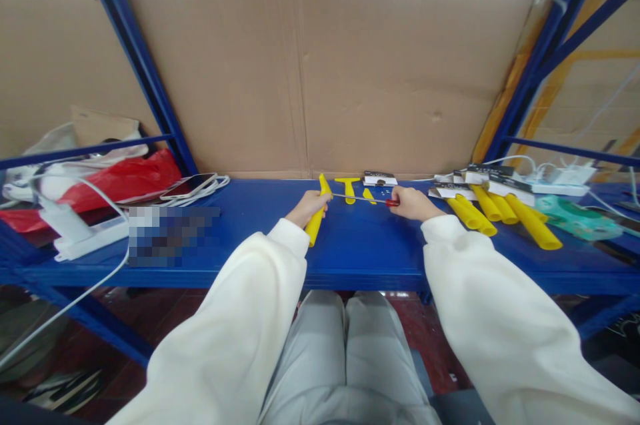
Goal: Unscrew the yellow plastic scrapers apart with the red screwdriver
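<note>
My left hand (309,207) is wrapped round a yellow handle-shaped piece (316,223), which stands tilted above the blue shelf. In my right hand (414,203) is a screwdriver with a red handle (391,203); its metal shaft points left, and its tip reaches the yellow piece near my left fingers. Just behind the shaft lie a yellow T-shaped piece (349,190) and a small yellow piece (369,195). A black and white box (379,179) lies beyond them, with tiny pale bits in front of it.
Several yellow tubular pieces (534,223) with black and white cards lie at the right, beside a green plastic package (575,217). A white power strip (93,238), red bag (125,179) and phone with cable (189,187) are at the left. Cardboard (390,85) stands behind.
</note>
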Tool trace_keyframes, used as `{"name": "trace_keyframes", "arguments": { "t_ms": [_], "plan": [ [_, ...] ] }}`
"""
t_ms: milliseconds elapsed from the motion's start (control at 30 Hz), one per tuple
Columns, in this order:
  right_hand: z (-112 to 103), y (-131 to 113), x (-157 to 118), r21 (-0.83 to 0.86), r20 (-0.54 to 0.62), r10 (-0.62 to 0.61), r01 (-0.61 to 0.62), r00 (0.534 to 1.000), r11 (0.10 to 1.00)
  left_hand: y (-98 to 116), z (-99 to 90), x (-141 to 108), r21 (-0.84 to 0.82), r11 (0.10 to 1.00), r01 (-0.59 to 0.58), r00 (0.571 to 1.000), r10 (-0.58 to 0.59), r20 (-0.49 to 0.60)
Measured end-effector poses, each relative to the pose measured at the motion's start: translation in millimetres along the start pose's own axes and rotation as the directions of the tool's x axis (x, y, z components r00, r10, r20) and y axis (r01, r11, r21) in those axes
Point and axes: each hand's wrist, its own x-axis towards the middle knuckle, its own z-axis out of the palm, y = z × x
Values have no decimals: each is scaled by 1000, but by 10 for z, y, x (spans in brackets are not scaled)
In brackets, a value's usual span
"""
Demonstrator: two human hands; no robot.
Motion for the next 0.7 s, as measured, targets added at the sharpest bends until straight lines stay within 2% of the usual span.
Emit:
{"name": "trace_keyframes", "arguments": {
  "t_ms": [167, 367, 700],
  "plan": [
    [-9, -25, -11, 9, 62, 16, -17, 998, 1000, 11, 5, -19, 8, 1000, -5, 1000, 5, 1],
    [-43, -10, -19, 7, 53, -13, 12, 998, 1000, 11, 3, -7, 31, 999, -15, 1000, 15, 4],
    [37, 54, 31, 28, 12, -21, 21, 1000, 999, 42, 38, 19, 6, 1000, 9, 999, -10, 35]
  ]
}}
